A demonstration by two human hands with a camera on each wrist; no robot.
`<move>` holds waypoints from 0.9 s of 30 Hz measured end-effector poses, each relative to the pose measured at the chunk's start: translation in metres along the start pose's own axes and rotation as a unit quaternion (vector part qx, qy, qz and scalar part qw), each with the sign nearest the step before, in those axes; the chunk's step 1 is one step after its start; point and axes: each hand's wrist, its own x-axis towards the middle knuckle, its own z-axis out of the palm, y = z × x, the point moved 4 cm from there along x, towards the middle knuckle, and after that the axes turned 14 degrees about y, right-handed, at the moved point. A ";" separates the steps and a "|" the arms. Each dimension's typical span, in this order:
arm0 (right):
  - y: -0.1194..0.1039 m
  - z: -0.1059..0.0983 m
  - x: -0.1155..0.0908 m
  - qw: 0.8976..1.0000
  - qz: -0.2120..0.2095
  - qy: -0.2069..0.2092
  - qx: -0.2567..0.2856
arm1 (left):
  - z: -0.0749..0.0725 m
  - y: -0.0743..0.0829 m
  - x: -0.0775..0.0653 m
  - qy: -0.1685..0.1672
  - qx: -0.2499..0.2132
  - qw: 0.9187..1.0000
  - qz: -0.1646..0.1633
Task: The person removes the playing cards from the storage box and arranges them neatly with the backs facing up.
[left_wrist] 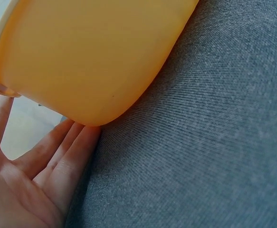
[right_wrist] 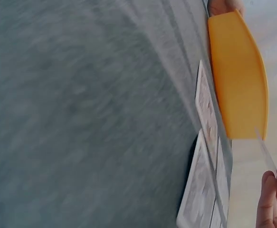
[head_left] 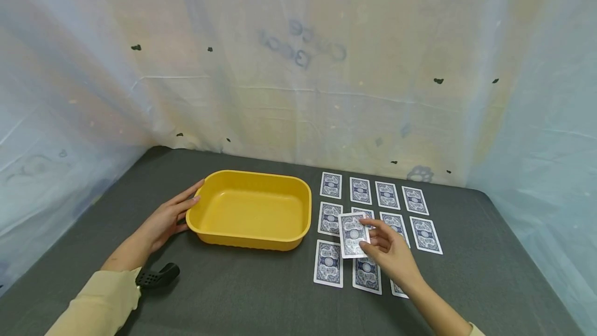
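Note:
A yellow plastic tray, rectangular with rounded corners, stands left of centre on the dark cloth. My left hand rests against its left end, fingers stretched along the rim and side. In the left wrist view the fingers touch the tray's outer wall. My right hand pinches a blue-backed playing card between thumb and fingers, above the laid-out cards. Edge-on in the right wrist view, that card appears thin. Several playing cards lie in rows, backs up; the hand and held card partly cover some.
A dark grey cloth covers the table. Pale, translucent sheeting hangs behind it and at both sides. A black strap is at the left wrist, by the sleeve.

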 end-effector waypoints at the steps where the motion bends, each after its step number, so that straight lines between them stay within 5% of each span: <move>1: 0.002 -0.003 -0.001 1.000 0.000 0.000 0.000 | 0.000 0.000 0.000 0.000 0.001 1.000 0.001; 27: 0.048 -0.062 -0.022 0.995 0.020 0.057 -0.081 | 0.000 0.001 -0.001 0.008 0.006 1.000 -0.005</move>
